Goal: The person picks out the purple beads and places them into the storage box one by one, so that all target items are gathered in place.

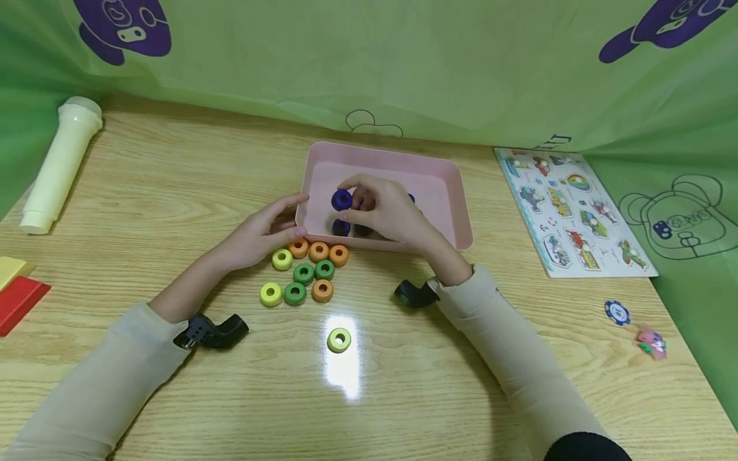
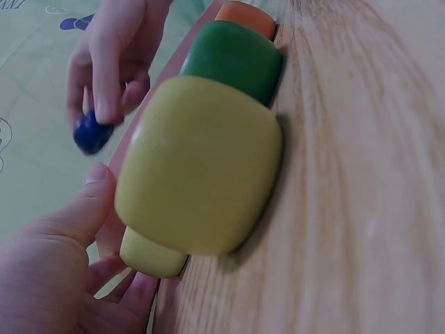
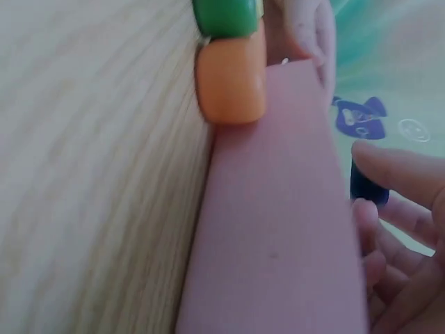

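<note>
Over the pink tray (image 1: 383, 161), my right hand (image 1: 392, 208) pinches a dark blue ring bead (image 1: 336, 204) between thumb and fingers. The same bead (image 2: 93, 134) shows in the left wrist view. Another blue bead (image 1: 340, 228) lies below it in the tray; more dark beads are partly hidden by the hand. My left hand (image 1: 254, 237) holds the tray's left end near the front corner, its fingers curved along the wall. Before the tray sit several orange beads (image 1: 323, 298), green beads (image 1: 295, 301) and yellow beads (image 1: 282, 266).
A lone yellow-green ring (image 1: 339, 348) lies nearer the person. A picture puzzle board (image 1: 553, 221) stands right of the tray, with a blue chip (image 1: 617, 312) and pink trinket (image 1: 652, 342) nearby. At left are a pale microphone-shaped tube (image 1: 62, 166) and a red block (image 1: 20, 303).
</note>
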Demonstrator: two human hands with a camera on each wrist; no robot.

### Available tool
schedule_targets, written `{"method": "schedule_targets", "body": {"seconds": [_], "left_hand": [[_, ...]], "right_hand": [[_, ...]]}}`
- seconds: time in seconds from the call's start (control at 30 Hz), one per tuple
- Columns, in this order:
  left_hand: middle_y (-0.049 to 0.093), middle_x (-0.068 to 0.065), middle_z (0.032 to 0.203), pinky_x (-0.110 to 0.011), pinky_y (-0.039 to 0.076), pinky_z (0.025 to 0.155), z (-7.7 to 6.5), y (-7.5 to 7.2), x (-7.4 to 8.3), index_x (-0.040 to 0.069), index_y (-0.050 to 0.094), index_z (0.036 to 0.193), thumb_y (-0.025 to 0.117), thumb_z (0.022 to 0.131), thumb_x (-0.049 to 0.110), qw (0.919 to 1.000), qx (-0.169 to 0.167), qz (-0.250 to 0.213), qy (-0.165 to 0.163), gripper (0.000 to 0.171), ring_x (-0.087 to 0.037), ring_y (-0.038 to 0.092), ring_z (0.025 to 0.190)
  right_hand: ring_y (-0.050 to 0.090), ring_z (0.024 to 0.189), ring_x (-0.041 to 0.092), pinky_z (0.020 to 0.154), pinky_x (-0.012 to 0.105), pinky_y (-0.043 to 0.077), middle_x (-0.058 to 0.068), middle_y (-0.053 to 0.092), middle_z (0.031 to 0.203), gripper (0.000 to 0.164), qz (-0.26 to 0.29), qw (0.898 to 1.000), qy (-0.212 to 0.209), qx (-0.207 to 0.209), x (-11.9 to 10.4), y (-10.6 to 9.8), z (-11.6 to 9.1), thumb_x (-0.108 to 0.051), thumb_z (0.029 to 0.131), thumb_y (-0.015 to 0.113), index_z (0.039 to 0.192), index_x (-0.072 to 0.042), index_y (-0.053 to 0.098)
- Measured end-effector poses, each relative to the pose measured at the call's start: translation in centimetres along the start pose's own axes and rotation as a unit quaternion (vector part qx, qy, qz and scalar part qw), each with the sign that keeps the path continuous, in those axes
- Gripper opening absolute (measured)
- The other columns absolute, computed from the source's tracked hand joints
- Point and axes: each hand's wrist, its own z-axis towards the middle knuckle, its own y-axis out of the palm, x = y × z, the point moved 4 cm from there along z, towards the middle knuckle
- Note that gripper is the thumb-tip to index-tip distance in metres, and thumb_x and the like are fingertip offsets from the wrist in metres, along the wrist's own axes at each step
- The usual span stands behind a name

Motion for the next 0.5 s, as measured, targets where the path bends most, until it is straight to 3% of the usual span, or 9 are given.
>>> {"method": "schedule_targets", "body": {"seconds": [0.2,0.5], "left_hand": [[0.027,-0.013,0.132,-0.035,0.034,0.091,0.4,-0.1,-2.1,0.010,0.023,0.133,0.048,0.086,0.020,1.0000,-0.001,-0.002,0.006,0.054,-0.024,0.036,0.113],[0.027,-0.007,0.133,-0.030,0.034,0.092,0.5,-0.2,-2.5,0.013,0.024,0.133,0.048,0.086,0.027,0.9998,0.004,0.017,0.009,0.055,-0.017,0.036,0.113]], "right_hand": [[0.049,0.057,0.009,0.048,0.022,0.042,-0.005,0.053,0.072,0.037,-0.038,0.998,0.048,-0.004,1.3,0.9,1.5,-0.031,0.070,0.067,0.103,-0.018,0.055],[0.049,0.060,0.010,0.049,0.023,0.041,-0.006,0.055,0.071,0.037,-0.067,0.994,0.087,-0.026,2.1,1.9,2.8,-0.032,0.070,0.067,0.103,-0.017,0.056]]}}
